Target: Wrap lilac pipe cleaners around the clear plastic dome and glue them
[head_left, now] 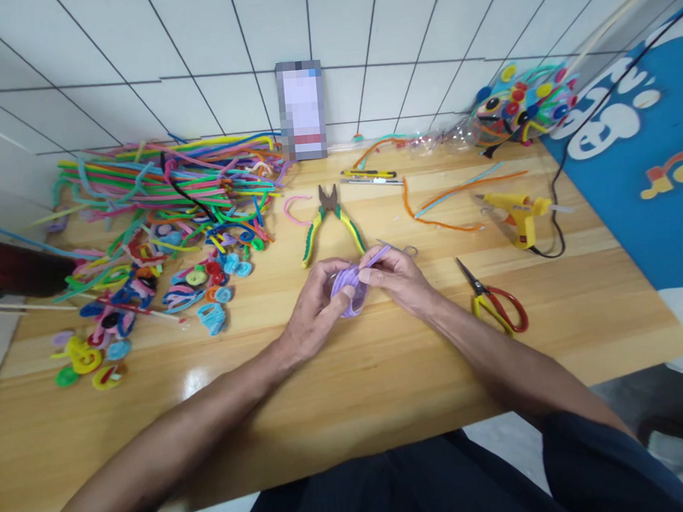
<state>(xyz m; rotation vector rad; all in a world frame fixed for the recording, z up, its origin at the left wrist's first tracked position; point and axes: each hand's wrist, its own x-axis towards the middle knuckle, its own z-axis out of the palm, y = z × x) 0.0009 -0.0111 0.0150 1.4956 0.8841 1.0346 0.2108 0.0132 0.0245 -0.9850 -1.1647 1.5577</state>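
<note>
Between my two hands, over the middle of the wooden table, is a purple pipe cleaner piece [352,279], wound in loops around what looks like a clear rounded form. My left hand [320,301] is closed around its left side, with the thumb pressed on the front. At the upper right of the loops, my right hand [399,277] pinches the purple strand, whose end sticks out past the fingers. Pliers [328,202] with green and yellow handles lie just beyond my hands, their jaws apart. A small metal tool with a ring [410,250] lies partly hidden behind my right hand.
Left are a pile of colored pipe cleaners [175,178] and several coiled pieces [83,354]. Scissors [490,299], a yellow glue gun [516,215] with a cord, and a decorated plastic bottle [524,107] stand or lie right. A phone [305,109] leans on the tiled wall.
</note>
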